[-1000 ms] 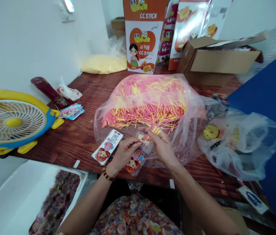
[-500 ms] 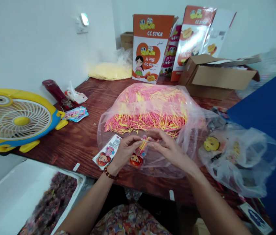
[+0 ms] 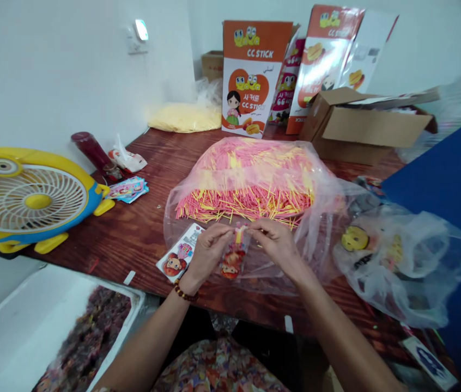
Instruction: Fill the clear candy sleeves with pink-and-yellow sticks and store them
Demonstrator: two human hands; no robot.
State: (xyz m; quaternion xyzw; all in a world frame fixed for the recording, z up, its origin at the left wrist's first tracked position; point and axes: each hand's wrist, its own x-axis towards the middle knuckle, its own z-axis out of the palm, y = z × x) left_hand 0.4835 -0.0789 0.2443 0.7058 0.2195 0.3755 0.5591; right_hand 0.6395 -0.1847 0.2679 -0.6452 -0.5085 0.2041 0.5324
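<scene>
While both hands work low over the desk [image 3: 140,234], the L hand [image 3: 210,247] pinches the top L edge of a clear pouch [image 3: 232,264] btwn thumb & fingers, and the R hand [image 3: 274,242] has its fingertips closed on the top R edge. Pouch hangs btwn the hands, in front of the stick pile; cartoon face at its lower end, yellow showing nr the top, contents too small to tell. Pink & yellow sticks [image 3: 250,202] lie heaped mid-desk inside a big clear bag [image 3: 322,256], mouth facing the person. Stack [image 3: 174,262] w/ cartoon print sits just L of the L hand, partly hidden by it; beaded bracelet [image 3: 185,294] on that wrist.

Far L: yellow/blue fan [image 3: 38,201], then bottle [image 3: 95,155], tissue pack [image 3: 130,160] & sachets [image 3: 129,189] nr it. Back: upright CC Stick box [image 3: 243,81], w/ open carton [image 3: 373,128] to its R. R side: plastic bag [image 3: 404,272] w/ yellow print. Below desk's L front edge: white tub [image 3: 13,310] w/ dark stuff in it.
</scene>
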